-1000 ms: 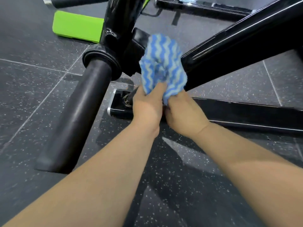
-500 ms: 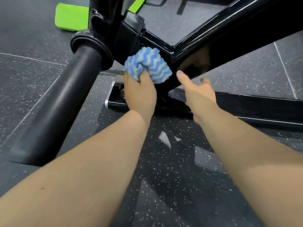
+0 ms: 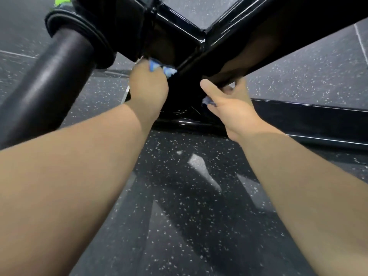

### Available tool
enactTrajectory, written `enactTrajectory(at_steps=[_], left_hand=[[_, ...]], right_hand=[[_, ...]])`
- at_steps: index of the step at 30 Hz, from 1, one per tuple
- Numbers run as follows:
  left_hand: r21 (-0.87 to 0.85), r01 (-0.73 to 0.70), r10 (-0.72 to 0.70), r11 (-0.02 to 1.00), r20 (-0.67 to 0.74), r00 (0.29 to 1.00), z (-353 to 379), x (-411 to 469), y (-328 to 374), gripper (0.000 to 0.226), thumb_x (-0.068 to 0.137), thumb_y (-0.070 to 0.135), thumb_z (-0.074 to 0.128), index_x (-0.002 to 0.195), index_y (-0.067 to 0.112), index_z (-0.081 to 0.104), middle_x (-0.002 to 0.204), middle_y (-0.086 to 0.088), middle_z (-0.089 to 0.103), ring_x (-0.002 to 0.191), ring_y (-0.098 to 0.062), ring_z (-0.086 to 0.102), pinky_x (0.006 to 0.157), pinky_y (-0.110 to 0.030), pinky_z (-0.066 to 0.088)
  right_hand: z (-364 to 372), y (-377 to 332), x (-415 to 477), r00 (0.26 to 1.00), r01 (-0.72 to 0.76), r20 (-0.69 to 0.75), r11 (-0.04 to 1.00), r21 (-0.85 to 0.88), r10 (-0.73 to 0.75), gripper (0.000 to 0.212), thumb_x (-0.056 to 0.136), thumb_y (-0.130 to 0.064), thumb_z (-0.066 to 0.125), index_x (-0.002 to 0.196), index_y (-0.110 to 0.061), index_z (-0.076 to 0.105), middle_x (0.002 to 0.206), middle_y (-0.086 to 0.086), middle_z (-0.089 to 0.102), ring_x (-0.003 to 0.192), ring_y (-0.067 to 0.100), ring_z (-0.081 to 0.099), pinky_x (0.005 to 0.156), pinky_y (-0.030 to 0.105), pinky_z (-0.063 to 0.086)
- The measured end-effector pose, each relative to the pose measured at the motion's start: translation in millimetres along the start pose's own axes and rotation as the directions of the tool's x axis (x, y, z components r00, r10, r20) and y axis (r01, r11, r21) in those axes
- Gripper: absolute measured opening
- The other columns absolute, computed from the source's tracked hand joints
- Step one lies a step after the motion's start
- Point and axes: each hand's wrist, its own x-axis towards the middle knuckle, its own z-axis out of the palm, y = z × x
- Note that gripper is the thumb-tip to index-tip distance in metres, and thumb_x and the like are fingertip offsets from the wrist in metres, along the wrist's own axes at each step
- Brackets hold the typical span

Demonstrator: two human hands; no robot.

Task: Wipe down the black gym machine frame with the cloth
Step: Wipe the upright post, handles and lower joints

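The left hand (image 3: 148, 87) is curled tight round the bunched cloth (image 3: 163, 69), only a blue and white edge poking out above the knuckles. It presses that edge up into the joint of the black frame (image 3: 258, 34), probably to reach the underside. Across the joint from that grip, the right hand (image 3: 229, 103) reaches under the sloping bar with its thumb stretched out. A blue scrap shows by its palm, but I cannot tell whether it pinches cloth. A padded roller (image 3: 59, 76) lies beyond the left fist. No container is in view.
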Motion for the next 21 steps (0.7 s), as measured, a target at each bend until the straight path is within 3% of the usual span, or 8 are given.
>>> enactTrajectory(at_steps=[2, 5, 8, 10, 13, 15, 18, 21], left_hand=[[0.018, -0.042, 0.041, 0.999, 0.054, 0.998, 0, -6, -11, 0.028, 0.092, 0.008, 0.038, 0.076, 0.025, 0.053, 0.075, 0.009, 0.055, 0.064, -0.006, 0.047, 0.059, -0.015, 0.039], [0.236, 0.128, -0.154, 0.963, 0.095, 0.983, -12, 6, -23, 0.031, 0.098, 0.014, 0.036, 0.069, 0.025, 0.038, 0.07, 0.007, 0.041, 0.057, -0.007, 0.037, 0.055, -0.02, 0.035], [0.402, 0.192, -0.251, 0.895, 0.1, 0.963, -19, 12, -25, 0.036, 0.099, 0.013, 0.037, 0.067, 0.026, 0.03, 0.07, 0.009, 0.035, 0.059, -0.006, 0.036, 0.051, -0.016, 0.033], [0.314, 0.209, -0.244, 0.926, 0.076, 0.967, -18, 4, -21, 0.032, 0.096, 0.009, 0.037, 0.068, 0.024, 0.038, 0.069, 0.007, 0.041, 0.065, -0.014, 0.043, 0.05, -0.017, 0.034], [-0.075, 0.198, -0.196, 0.977, 0.04, 0.98, -21, -22, -9, 0.028, 0.085, 0.0, 0.039, 0.084, 0.02, 0.059, 0.073, 0.006, 0.056, 0.071, -0.012, 0.05, 0.055, -0.016, 0.041], [-0.238, 0.139, -0.118, 0.961, 0.101, 0.988, -22, -45, -11, 0.033, 0.083, -0.002, 0.042, 0.095, 0.021, 0.062, 0.084, 0.005, 0.063, 0.075, -0.006, 0.054, 0.064, -0.012, 0.043], [-0.119, 0.026, -0.008, 0.993, 0.149, 0.989, -17, -65, -20, 0.027, 0.093, 0.01, 0.048, 0.107, 0.029, 0.061, 0.098, 0.009, 0.064, 0.078, 0.001, 0.053, 0.068, -0.009, 0.043], [0.123, 0.072, -0.073, 0.99, -0.003, 0.997, -17, -36, -33, 0.023, 0.095, 0.015, 0.048, 0.113, 0.019, 0.061, 0.095, 0.004, 0.063, 0.082, -0.011, 0.053, 0.078, -0.023, 0.046]], right_hand=[[0, 2, 0, 1.0, 0.011, -0.002, 1.0, 0.015, -0.011, 0.056, 0.079, -0.035, 0.075, 0.122, -0.04, 0.041, 0.113, -0.006, 0.064, 0.11, 0.015, 0.06, 0.102, 0.041, 0.046], [2, 4, 0, 1.0, 0.017, -0.004, 0.998, 0.057, -0.017, 0.053, 0.085, -0.03, 0.072, 0.126, -0.038, 0.039, 0.122, -0.003, 0.063, 0.111, 0.015, 0.061, 0.096, 0.036, 0.05], [5, 7, 1, 0.999, 0.034, 0.006, 0.996, 0.081, -0.035, 0.054, 0.085, -0.028, 0.072, 0.127, -0.037, 0.039, 0.106, -0.003, 0.061, 0.099, 0.013, 0.059, 0.101, 0.038, 0.049], [3, 6, 1, 0.999, 0.039, 0.01, 0.992, 0.12, -0.04, 0.056, 0.085, -0.025, 0.072, 0.129, -0.033, 0.038, 0.098, -0.004, 0.059, 0.091, 0.009, 0.058, 0.099, 0.037, 0.05], [4, 5, 0, 0.998, 0.041, 0.034, 0.987, 0.152, -0.046, 0.059, 0.085, -0.023, 0.072, 0.131, -0.032, 0.036, 0.096, -0.008, 0.062, 0.085, 0.006, 0.058, 0.097, 0.035, 0.051], [5, 4, -1, 0.998, 0.043, 0.027, 0.985, 0.165, -0.048, 0.06, 0.085, -0.023, 0.072, 0.133, -0.029, 0.036, 0.097, -0.01, 0.063, 0.087, 0.005, 0.06, 0.098, 0.037, 0.051], [3, 3, -2, 0.999, 0.032, 0.02, 0.983, 0.18, -0.036, 0.057, 0.087, -0.022, 0.07, 0.132, -0.03, 0.035, 0.115, -0.006, 0.065, 0.105, 0.006, 0.063, 0.097, 0.035, 0.051], [5, 4, -2, 0.999, 0.021, 0.033, 0.987, 0.162, -0.026, 0.06, 0.086, -0.026, 0.071, 0.133, -0.034, 0.034, 0.119, -0.006, 0.065, 0.108, 0.008, 0.062, 0.097, 0.034, 0.051]])
